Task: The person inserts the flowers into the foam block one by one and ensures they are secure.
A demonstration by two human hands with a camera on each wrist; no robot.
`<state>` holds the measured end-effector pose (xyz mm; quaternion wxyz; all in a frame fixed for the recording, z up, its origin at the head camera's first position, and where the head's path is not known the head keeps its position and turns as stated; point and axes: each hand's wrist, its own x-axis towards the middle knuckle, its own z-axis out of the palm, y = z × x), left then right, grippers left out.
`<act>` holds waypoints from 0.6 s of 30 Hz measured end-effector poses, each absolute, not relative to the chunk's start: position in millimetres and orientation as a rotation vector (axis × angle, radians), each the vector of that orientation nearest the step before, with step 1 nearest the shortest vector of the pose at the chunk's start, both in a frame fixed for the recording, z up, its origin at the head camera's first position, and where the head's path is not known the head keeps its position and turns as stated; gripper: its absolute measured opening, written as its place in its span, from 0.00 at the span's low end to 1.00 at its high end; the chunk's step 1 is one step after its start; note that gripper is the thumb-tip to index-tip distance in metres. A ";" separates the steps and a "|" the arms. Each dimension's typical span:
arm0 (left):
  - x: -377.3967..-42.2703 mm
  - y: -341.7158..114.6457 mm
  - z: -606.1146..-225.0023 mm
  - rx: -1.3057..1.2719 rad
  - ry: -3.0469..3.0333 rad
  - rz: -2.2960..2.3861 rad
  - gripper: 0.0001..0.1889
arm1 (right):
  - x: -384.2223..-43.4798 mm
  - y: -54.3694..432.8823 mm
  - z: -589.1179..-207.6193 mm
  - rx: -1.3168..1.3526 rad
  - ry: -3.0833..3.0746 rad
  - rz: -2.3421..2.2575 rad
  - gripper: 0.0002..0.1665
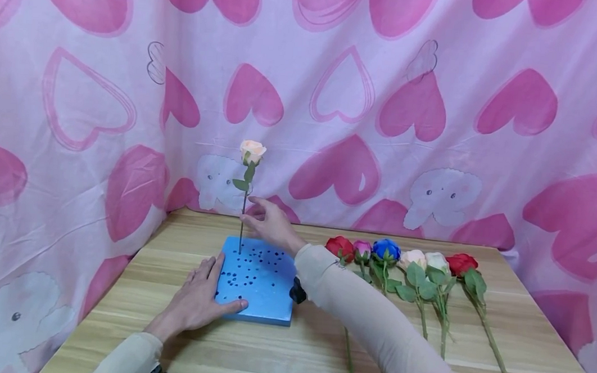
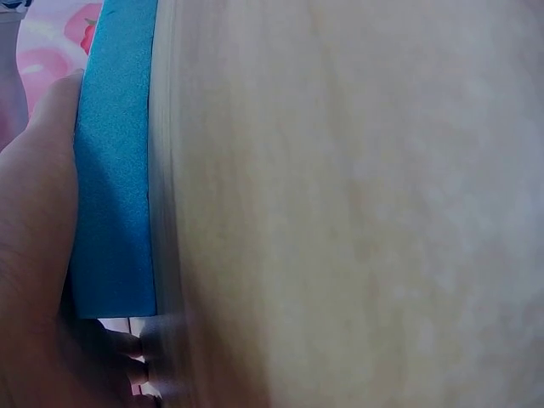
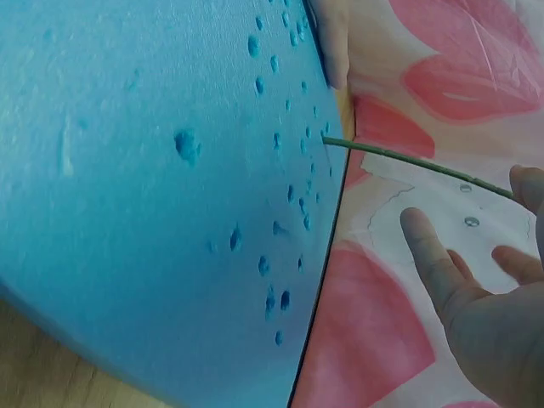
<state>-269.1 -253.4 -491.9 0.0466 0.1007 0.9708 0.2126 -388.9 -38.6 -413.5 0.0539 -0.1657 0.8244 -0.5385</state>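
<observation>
A cream rose (image 1: 252,152) stands upright with the foot of its stem in a blue foam block (image 1: 259,311) dotted with holes. In the right wrist view the green stem (image 3: 425,163) rises from a hole near the block's far edge. Beside that stem is my right hand (image 1: 272,223), its fingers spread apart and the thumb tip right at the stem. My left hand (image 1: 196,299) rests along the block's left side, thumb laid over the top near the front corner. The left wrist view shows the block's front side face (image 2: 115,187) against that hand.
Several loose roses lie in a row on the wooden table (image 1: 209,351) to the right, among them a red rose (image 1: 340,248), a blue rose (image 1: 386,249) and a white rose (image 1: 437,262). My right forearm crosses over some stems. A pink heart-patterned curtain (image 1: 295,51) hangs behind.
</observation>
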 end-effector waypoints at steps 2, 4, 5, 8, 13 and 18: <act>-269.0 -252.7 -492.3 0.315 2.965 0.648 0.75 | -389.6 -34.8 -412.8 -0.493 2.503 -1.652 0.44; -268.5 -251.9 -492.4 0.320 2.966 0.646 0.75 | -389.7 -30.3 -411.7 -0.486 2.525 -1.658 0.45; -268.2 -251.6 -492.6 0.321 2.966 0.646 0.75 | -390.0 -28.1 -411.3 -0.488 2.532 -1.662 0.46; -267.0 -251.1 -493.1 0.321 2.967 0.647 0.75 | -390.2 -21.0 -409.6 -0.498 2.530 -1.687 0.47; -266.0 -251.9 -493.1 0.318 2.976 0.644 0.75 | -390.7 -6.9 -404.2 -0.493 2.486 -1.749 0.48; -265.5 -253.3 -491.4 0.331 2.988 0.644 0.75 | -391.8 10.6 -398.9 -0.491 2.417 -1.829 0.47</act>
